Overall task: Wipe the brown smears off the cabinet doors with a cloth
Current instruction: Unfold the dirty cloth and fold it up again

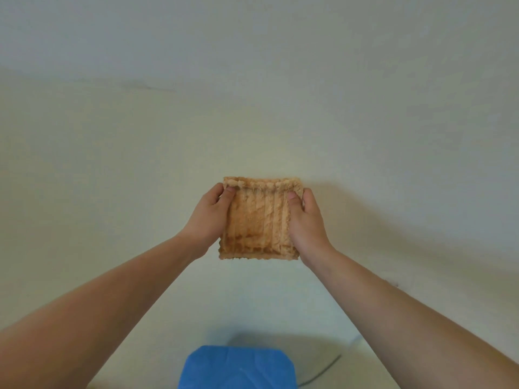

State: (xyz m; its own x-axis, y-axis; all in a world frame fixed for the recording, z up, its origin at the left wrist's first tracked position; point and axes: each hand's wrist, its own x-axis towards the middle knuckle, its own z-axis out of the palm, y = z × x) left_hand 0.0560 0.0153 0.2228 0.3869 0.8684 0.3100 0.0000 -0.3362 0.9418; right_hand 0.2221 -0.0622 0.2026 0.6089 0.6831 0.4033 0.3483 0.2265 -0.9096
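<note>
Cloth (259, 220), tan, ribbed and brown-stained, hangs flat, both hands (209, 217) gripping its side edges.

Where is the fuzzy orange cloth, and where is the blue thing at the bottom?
cloth (257, 220), head view, on the middle of its ribbed face, between the two hands.
blue thing (238, 367), head view, on the middle of its creased top; what it is I cannot tell.

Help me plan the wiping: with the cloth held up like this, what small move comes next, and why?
Probably refold the cloth to a cleaner face. The left hand and right hand hold it spread by its sides, and the side facing the camera shows brown staining; no smear is visible on the pale surface behind.
</note>
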